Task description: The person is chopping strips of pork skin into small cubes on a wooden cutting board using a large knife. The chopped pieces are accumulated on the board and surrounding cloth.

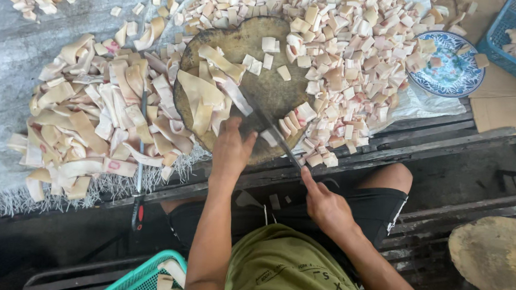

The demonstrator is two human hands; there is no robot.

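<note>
At frame centre, the knife (270, 131) lies across the round chopping board (245, 46), clenched in the right hand (325, 206). The left hand (232, 147) presses flat on pale strips (205, 99), grasping nothing. Cut cubes (354, 56) fill the upper right.

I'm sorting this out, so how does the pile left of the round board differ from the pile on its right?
The left pile holds long, curling uncut strips; the right pile holds small squarish cut pieces. The left pile's strips lie looser and overlapping; the right pile's pieces are packed densely. Both are pale cream with pink, spread beside the chopping board.
</note>
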